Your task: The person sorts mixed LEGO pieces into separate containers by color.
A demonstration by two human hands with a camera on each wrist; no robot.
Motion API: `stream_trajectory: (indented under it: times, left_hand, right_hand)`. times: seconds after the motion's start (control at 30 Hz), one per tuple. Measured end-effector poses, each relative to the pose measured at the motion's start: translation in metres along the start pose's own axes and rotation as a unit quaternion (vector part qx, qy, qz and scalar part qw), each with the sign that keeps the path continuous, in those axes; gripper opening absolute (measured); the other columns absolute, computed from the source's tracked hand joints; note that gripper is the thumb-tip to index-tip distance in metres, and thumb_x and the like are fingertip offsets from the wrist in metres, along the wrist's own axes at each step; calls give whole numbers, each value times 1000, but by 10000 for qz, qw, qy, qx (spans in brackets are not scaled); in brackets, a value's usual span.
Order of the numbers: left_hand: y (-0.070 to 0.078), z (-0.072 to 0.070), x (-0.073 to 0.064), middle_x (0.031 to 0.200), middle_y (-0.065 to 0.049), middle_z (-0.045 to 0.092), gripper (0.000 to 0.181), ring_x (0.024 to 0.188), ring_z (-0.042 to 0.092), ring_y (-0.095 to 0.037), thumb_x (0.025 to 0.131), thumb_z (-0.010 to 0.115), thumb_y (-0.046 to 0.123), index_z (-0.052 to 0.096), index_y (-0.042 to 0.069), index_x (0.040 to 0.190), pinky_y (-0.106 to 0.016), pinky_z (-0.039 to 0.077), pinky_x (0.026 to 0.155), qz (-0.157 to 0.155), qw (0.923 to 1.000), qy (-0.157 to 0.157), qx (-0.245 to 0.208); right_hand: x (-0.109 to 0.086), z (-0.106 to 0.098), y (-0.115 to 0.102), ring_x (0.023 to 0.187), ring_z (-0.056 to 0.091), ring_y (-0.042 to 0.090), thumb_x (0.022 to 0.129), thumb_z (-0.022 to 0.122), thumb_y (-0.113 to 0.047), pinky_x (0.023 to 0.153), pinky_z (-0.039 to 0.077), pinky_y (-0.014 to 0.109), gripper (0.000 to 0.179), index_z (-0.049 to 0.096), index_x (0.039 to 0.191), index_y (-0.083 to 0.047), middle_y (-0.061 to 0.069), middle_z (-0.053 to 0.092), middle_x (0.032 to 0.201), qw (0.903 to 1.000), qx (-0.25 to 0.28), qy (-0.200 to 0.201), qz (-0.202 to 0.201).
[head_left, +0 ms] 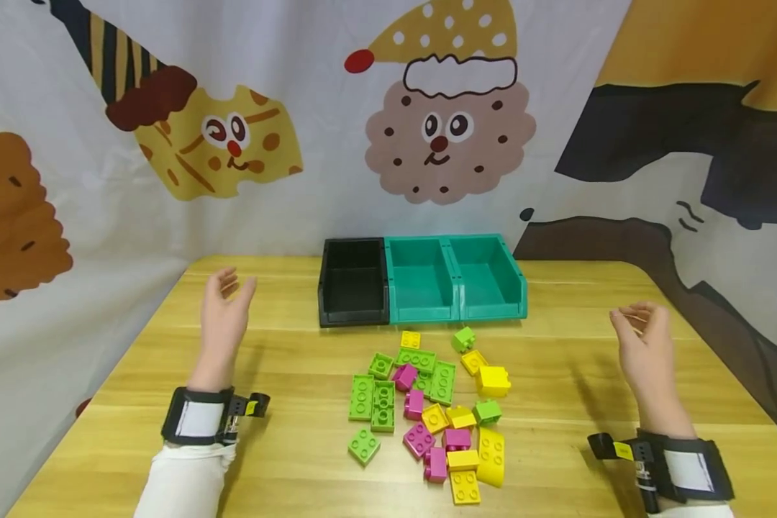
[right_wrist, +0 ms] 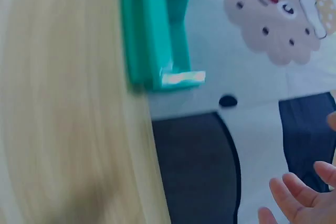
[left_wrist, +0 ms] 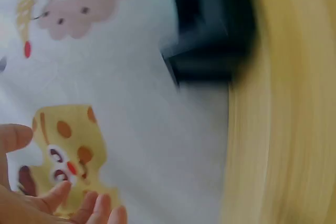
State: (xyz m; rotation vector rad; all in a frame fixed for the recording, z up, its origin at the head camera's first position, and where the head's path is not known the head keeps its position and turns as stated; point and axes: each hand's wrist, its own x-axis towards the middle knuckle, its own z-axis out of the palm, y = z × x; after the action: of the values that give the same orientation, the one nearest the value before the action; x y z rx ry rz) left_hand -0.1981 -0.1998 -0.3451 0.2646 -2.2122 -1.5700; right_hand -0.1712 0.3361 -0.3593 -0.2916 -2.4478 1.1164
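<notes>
My left hand (head_left: 225, 316) is raised over the left side of the table, fingers loosely bent and thumb apart, holding nothing. On the right side my right hand (head_left: 647, 345) hovers with relaxed fingers, also holding nothing. Between them lies a loose spread of toy building blocks: green blocks (head_left: 361, 397), magenta blocks (head_left: 419, 439) and yellow blocks (head_left: 493, 381). One yellow block (head_left: 491, 457) has a curved side. In the left wrist view the fingers (left_wrist: 97, 208) are spread apart; in the right wrist view several fingers (right_wrist: 296, 192) show at the lower right corner.
Behind the blocks stand a black bin (head_left: 354, 318) and two joined teal bins (head_left: 424, 314) in a row. A printed cloth (head_left: 324, 208) hangs at the back of the wooden table (head_left: 285, 460). Each wrist wears a strapped camera.
</notes>
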Motion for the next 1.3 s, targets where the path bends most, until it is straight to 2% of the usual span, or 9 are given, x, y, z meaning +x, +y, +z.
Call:
stream_trajectory:
  times: [0.07,0.13,0.23,0.37,0.47,0.6,0.97,1.17,1.3]
  left_hand:
    - [2,12,3,144,-19,34,57,132,35,-33,95,54,30,33,3,141,-47,32,107,-530,9969,-177,-545]
    - [1,24,5,144,-18,35,56,132,36,-32,95,55,29,34,3,141,-45,33,106,-880,9926,-374,-749]
    - [-4,42,8,143,-18,37,54,131,38,-32,95,56,24,36,3,139,-44,35,105,-1156,9878,-579,-873]
    - [-14,63,12,138,-22,39,50,124,42,-32,94,56,18,38,0,137,-41,38,101,-1309,9838,-720,-988]
    - [-21,75,13,136,-23,39,50,121,42,-32,93,57,16,38,0,137,-42,39,98,-1393,9816,-796,-1040]
    - [-30,86,13,139,-23,37,52,126,38,-33,92,59,15,38,0,138,-45,37,100,-1465,9788,-909,-1106]
    - [-41,102,11,140,-22,38,51,131,37,-34,92,61,16,38,1,136,-47,34,106,-1366,9756,-1210,-1220]
    - [-47,108,7,136,-24,39,47,129,39,-35,93,58,8,38,-3,134,-46,35,105,-1410,9751,-1033,-1362]
    - [-49,111,6,126,-20,44,39,120,44,-31,92,58,7,41,-4,125,-40,38,99,-1389,9765,-818,-1429]
  right_hand:
    - [-2,5,-8,120,41,42,99,42,-32,83,38,28,45,33,131,-2,18,41,129,9997,98,-223,3]
    - [-4,12,-12,118,43,44,99,43,-32,76,37,25,49,33,133,2,22,42,132,9980,-27,-598,-221]
    - [-7,27,-16,118,44,48,99,45,-32,80,45,41,54,33,136,6,29,39,135,9903,-98,-1293,-504]
    - [-14,45,-20,117,46,49,98,48,-37,89,42,59,59,34,138,4,31,37,137,9700,-392,-2268,-780]
    - [-21,56,-23,115,49,46,95,52,-41,88,44,58,63,34,140,0,29,37,139,9517,-630,-2841,-978]
    - [-30,67,-27,112,54,42,91,59,-43,85,49,53,66,37,140,-3,27,42,139,9326,-786,-3301,-1230]
    - [-42,82,-25,111,57,40,83,72,-34,90,47,54,68,44,134,1,25,48,133,9108,-320,-3603,-1990]
    - [-46,89,-21,107,58,30,77,78,-29,90,47,48,58,56,124,-2,15,59,122,9056,-535,-3381,-2504]
    - [-47,91,-21,102,57,25,75,79,-29,88,48,45,56,59,121,-4,11,60,118,9055,-638,-3339,-2540]
